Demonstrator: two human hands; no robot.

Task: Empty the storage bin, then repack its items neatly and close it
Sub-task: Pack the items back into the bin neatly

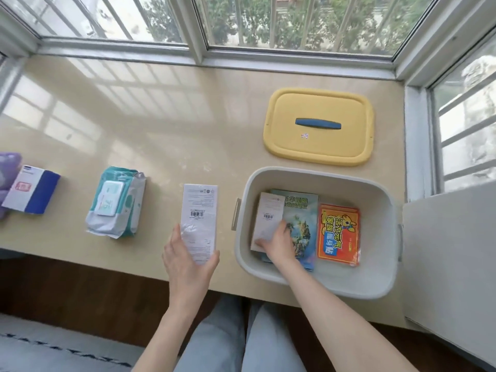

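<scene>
The grey storage bin (pixel 316 178) stands open at the sill's front right. Inside lie a blue picture book (pixel 300 224), an orange-red packet (pixel 338 233) and a white flat box (pixel 268 216) on the book's left side. My right hand (pixel 276 241) reaches into the bin and grips the near end of that white box. My left hand (pixel 188 255) holds the near end of another white flat box (pixel 200 216) lying on the sill left of the bin. The yellow lid (pixel 319 124) with a blue handle lies behind the bin.
A wet-wipes pack (pixel 116 202) lies left of the white box, and a white-and-blue carton (pixel 32 193) beside a purple item (pixel 8 167) sits at the far left. Windows bound the beige sill (pixel 161 116) at the back and right. My knees are below its front edge.
</scene>
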